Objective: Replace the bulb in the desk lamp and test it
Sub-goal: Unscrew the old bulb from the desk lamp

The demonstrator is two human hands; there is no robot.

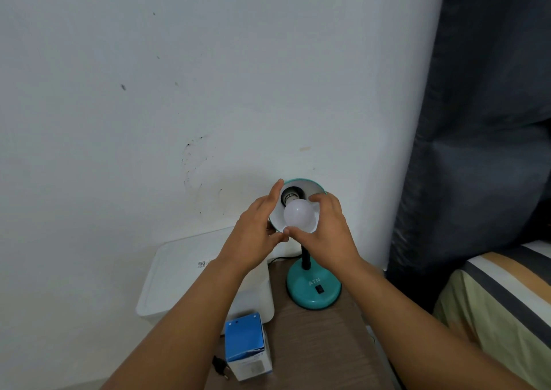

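lamp: teal lamp (313, 288) stands on a brown table (313, 345) by the wall, its black switch on the base facing the camera; the shade (307, 185) is tipped toward the viewer.
bulb: white bulb (299, 215) sits in the shade's mouth, its neck toward the socket; whether it is seated, cannot tell.
right hand: right hand (325, 228) curls round the bulb, thumb under it, fingers over the top.
left hand: left hand (258, 228) rests on the shade's left rim, fingers straight and together, thumb near the lower rim.
in the way: both hands cover the shade's sides and most of the black neck.
box: blue and white box (247, 346) stands near the table's front edge, well apart from the lamp.
plug: black plug (219, 365) lies just left of the box.
bin: white lidded bin (190, 273) sits left of the table, partly behind the left forearm.
right side: dark curtain (483, 121); striped bedding (501, 297) below it.
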